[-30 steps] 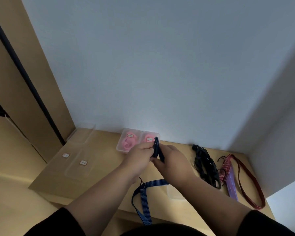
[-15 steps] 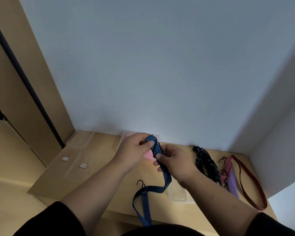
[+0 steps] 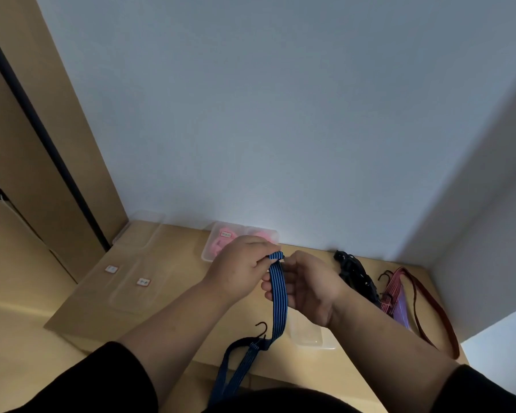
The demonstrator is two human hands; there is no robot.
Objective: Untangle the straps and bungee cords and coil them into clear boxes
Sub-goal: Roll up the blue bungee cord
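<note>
Bungee cord (image 3: 278,296), blue-striped, hung limp from my raised hands over the desk (image 3: 173,311), light and stretchy I judged. My left hand (image 3: 241,269) pinched its folded top; my right hand (image 3: 307,289) curled round the band below, clear of its springy hook (image 3: 262,327).

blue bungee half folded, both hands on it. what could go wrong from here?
1. The blue bungee hangs past the table edge with its hook loose; the hook could snag or swing as it is coiled.
2. Only the left hand and right hand pinch the fold; a slip may undo it.
3. The clear box sits near the edge and could get knocked.
</note>
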